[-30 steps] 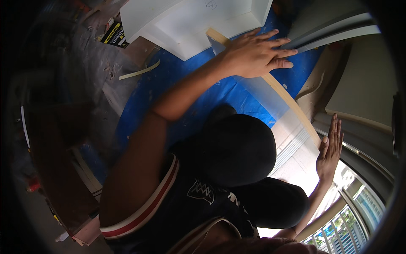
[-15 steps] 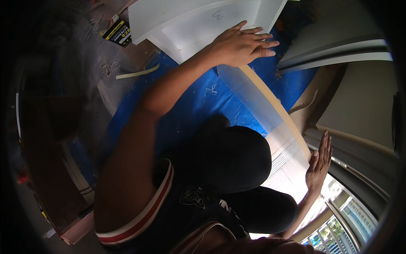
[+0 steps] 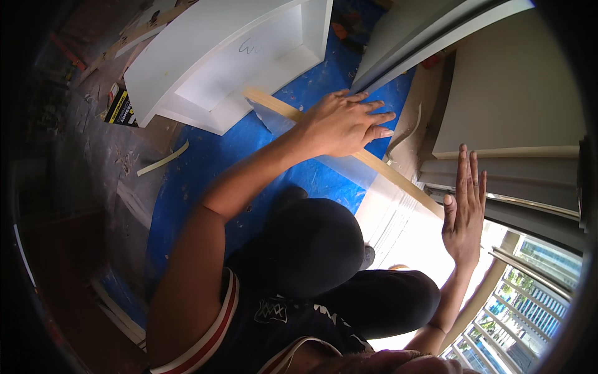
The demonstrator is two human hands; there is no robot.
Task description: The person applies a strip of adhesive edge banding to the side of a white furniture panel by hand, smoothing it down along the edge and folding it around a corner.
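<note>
A pale board [image 3: 336, 165] stands on edge before me, its long light-wood edge [image 3: 398, 179] facing up. My left hand [image 3: 346, 128] lies over the middle of that edge, palm down, fingers spread, gripping nothing. Beside the board's near right end, my right hand [image 3: 464, 230] is raised with its fingers stretched out. It looks empty; whether it touches the board end I cannot tell. The stretch of edge under my left palm is hidden.
A white open cabinet box [image 3: 230, 68] stands at the far end of the board, on a blue sheet [image 3: 202, 168]. Left of it are a black-and-yellow carton [image 3: 122, 111] and a loose pale strip [image 3: 163, 158]. Grey panels [image 3: 517, 93] and a railing [image 3: 511, 311] lie right.
My left hand has slid along the board's edge toward its right end, uncovering the far end. My right hand's fingers are more spread. The view has shifted, moving the cabinet leftward.
</note>
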